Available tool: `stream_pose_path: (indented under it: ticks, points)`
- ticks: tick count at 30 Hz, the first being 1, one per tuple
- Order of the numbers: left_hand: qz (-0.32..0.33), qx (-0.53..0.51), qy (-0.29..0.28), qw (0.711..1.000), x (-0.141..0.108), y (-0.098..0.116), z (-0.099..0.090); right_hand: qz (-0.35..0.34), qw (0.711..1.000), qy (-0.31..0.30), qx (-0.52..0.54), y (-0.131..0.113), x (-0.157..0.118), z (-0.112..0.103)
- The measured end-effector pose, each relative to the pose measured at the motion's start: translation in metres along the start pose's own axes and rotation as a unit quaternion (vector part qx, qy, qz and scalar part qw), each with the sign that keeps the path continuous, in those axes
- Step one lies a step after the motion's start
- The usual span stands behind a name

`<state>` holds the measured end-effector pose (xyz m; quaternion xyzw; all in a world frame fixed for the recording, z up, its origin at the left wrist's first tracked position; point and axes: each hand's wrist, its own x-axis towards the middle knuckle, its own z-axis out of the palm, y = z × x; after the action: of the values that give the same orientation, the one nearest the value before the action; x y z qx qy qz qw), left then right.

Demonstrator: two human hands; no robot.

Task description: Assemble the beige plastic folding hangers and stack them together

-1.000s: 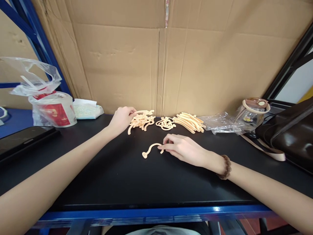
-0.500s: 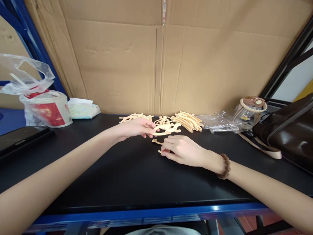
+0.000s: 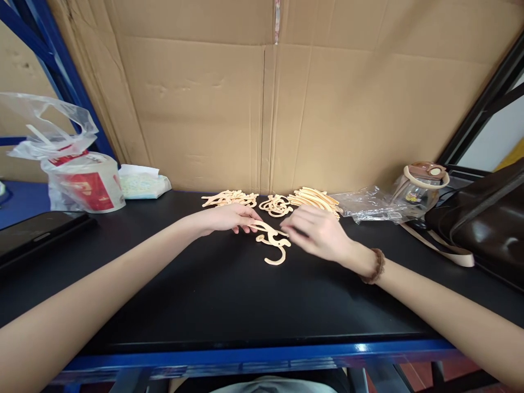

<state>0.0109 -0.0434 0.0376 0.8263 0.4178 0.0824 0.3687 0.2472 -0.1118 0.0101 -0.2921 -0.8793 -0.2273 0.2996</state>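
My left hand (image 3: 231,219) pinches one end of a flat peach-coloured hanger piece (image 3: 268,228) between thumb and fingers. Below that piece lies a hanger hook (image 3: 281,255) of the same colour, its curve towards me; whether the two are joined I cannot tell. My right hand (image 3: 317,232), with a brown band at the wrist, hovers just to their right. Its curled fingers are smeared by motion, so any hold is unclear. Behind the hands are a heap of forked pieces (image 3: 231,197), a small heap of hooks (image 3: 275,206) and a stack of long curved bars (image 3: 314,199).
At the left stand a bagged paper tub (image 3: 88,183), a tissue pack (image 3: 143,183) and a black phone-like object (image 3: 36,234). To the right are crumpled clear plastic (image 3: 366,204), a drink bottle (image 3: 421,188) and a dark bag (image 3: 487,218). Cardboard (image 3: 196,109) walls the back.
The hook has come down towards me and lies beneath the left hand's piece. My right hand has drawn up and to the right, off the piece near its fingers. The left hand still holds on.
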Motion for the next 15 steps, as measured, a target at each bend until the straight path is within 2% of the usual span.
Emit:
stream_pose_path:
  ticks: [2,4,6,10,15]
  points:
    - [-0.007,-0.005,0.004,1.0,0.002,-0.005,0.0,0.086,0.995,0.006,-0.049,0.019,-0.003,0.002]
    - [-0.016,-0.016,0.009,1.0,0.002,-0.008,0.0,0.183,0.976,-0.031,-0.117,0.038,-0.008,0.005]
    - [-0.022,-0.026,0.007,0.999,0.001,-0.007,0.001,0.242,0.952,-0.073,-0.173,0.054,-0.014,0.008]
    - [-0.005,0.004,-0.005,1.0,0.001,-0.002,0.003,0.284,0.927,-0.112,-0.216,0.072,-0.024,0.009]
    - [0.043,0.148,0.049,0.987,0.006,-0.008,0.006,0.32,0.9,-0.149,-0.257,0.083,-0.029,0.004]
